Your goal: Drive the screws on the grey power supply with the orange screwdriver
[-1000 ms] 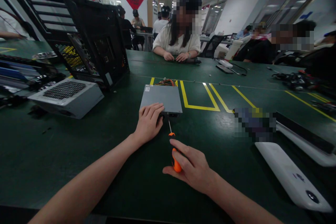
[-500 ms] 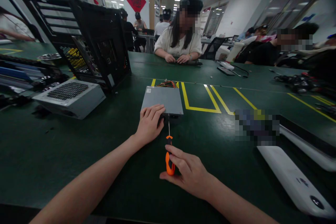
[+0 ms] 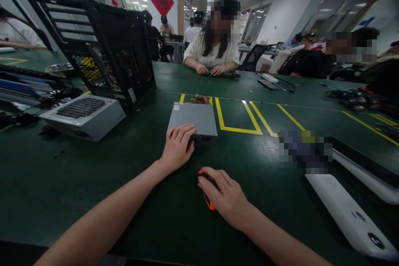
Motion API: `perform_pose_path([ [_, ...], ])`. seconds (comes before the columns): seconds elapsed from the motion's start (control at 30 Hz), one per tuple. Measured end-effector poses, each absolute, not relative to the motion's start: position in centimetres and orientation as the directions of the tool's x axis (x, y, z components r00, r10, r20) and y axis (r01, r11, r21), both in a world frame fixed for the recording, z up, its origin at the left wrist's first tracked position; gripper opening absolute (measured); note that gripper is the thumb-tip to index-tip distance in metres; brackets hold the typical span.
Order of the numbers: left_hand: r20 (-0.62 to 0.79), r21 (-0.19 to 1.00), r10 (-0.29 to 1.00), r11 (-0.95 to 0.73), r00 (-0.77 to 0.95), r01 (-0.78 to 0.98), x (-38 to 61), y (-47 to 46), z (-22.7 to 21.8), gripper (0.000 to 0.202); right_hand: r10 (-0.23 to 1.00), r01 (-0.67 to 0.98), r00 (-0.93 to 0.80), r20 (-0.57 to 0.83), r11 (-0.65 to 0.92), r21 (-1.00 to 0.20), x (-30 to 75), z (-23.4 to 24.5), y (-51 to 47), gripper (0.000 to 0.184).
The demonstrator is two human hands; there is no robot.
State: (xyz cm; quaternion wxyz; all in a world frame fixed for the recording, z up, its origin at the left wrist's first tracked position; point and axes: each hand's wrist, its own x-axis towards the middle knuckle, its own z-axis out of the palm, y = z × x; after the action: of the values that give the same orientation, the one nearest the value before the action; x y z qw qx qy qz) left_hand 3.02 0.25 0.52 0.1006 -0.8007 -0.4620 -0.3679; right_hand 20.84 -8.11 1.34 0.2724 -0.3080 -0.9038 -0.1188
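A flat grey computer power supply lies on the green table in front of me, with its bundled wires at the far end. My left hand holds its near left corner, fingers across the top and thumb down by the front face. Closer to me, my right hand grips a screwdriver with an orange and black handle. The handle tilts, and its shaft barely shows. A gap separates the screwdriver from the power supply.
At left stand an open black computer case and a second power supply with a fan grille. Two white, long devices lie at right. Yellow tape marks the table. Across it sits a person; cables lie at far right.
The screwdriver has come away from the power supply's front face, back towards me, and its handle has tilted in my right hand. My left hand stays where it was.
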Motion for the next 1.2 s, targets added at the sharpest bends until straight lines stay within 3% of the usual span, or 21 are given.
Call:
perform_pose_path([
  [0.13,0.684,0.183,0.666,-0.553,0.299,0.813,3.0,0.2,0.5,0.036,0.506,0.615,-0.674,0.538,0.788,0.029,20.7,1.6,-8.1,0.016],
  [0.27,0.677,0.172,0.666,-0.557,0.313,0.813,2.9,0.2,0.5,0.037,0.682,0.679,-0.668,0.297,0.722,-0.133,20.5,2.5,-8.6,0.036],
  [0.37,0.683,0.162,0.66,-0.556,0.314,0.815,2.9,0.3,0.4,0.037,0.767,0.744,-0.623,0.156,0.642,-0.187,20.6,2.7,-8.7,0.051],
  [0.6,0.68,0.169,0.661,-0.562,0.317,0.81,2.8,0.4,0.3,0.038,0.815,0.789,-0.57,0.103,0.578,-0.206,20.3,2.2,-8.7,0.033],
  [0.67,0.681,0.17,0.661,-0.562,0.315,0.81,2.8,0.3,0.4,0.037,0.829,0.789,-0.542,0.142,0.559,-0.253,20.6,2.6,-8.6,0.029],
  [0.77,0.672,0.179,0.669,-0.562,0.317,0.808,2.7,0.3,0.4,0.035,0.8,0.765,-0.502,0.329,0.588,-0.263,21.6,3.5,-8.3,0.025],
  [0.97,0.668,0.194,0.677,-0.559,0.309,0.807,2.8,0.2,0.5,0.034,0.518,0.618,-0.437,0.736,0.767,-0.173,23.3,4.5,-8.5,0.024],
  [1.07,0.669,0.184,0.673,-0.561,0.315,0.807,2.8,0.2,0.6,0.035,0.375,0.573,-0.475,0.796,0.818,-0.043,23.3,4.4,-8.8,0.029],
  [1.2,0.671,0.168,0.667,-0.563,0.324,0.81,2.7,0.3,0.6,0.035,0.259,0.551,-0.579,0.773,0.824,0.137,23.2,4.0,-8.8,0.033],
])
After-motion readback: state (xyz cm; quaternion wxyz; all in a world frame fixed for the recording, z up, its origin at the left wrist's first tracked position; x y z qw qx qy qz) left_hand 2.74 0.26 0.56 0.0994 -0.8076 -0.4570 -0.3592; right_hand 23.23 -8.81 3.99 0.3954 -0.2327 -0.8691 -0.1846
